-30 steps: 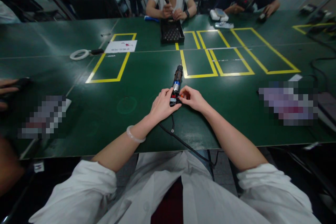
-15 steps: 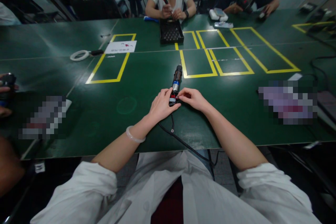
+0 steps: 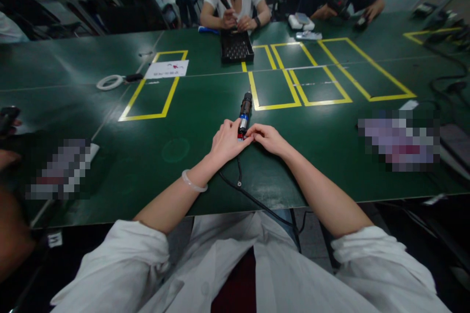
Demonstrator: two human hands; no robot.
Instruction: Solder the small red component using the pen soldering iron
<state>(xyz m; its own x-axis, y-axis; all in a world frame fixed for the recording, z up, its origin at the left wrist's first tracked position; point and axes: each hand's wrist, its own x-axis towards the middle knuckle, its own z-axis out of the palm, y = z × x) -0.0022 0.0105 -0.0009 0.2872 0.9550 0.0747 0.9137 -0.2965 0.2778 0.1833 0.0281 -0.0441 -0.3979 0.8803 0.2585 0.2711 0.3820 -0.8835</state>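
Note:
A corded electric screwdriver [image 3: 246,108] lies on the green table with its inside showing: a black front end, a blue band and a silver motor body. My left hand [image 3: 226,142] wraps the rear part from the left, fingers along its side and thumb reaching across. Close against that thumb, my right hand [image 3: 270,138] pinches at the red rear section; whatever is between its fingertips is too small and covered to make out. From the rear a black cord [image 3: 253,197] runs towards me over the table edge. A short lead ending in a ring terminal [image 3: 239,184] lies beside it.
Yellow tape outlines [image 3: 276,106] mark the table. Across from me, a person holds a red-tipped tool over a black tray [image 3: 237,54] of small parts. A white card [image 3: 167,69] and a white coil [image 3: 110,82] lie left; blurred items [image 3: 400,142] lie right.
My left thumb and right fingertips have come closer together over the screwdriver's rear, covering more of it. The view has shifted slightly. The screwdriver stays on the table.

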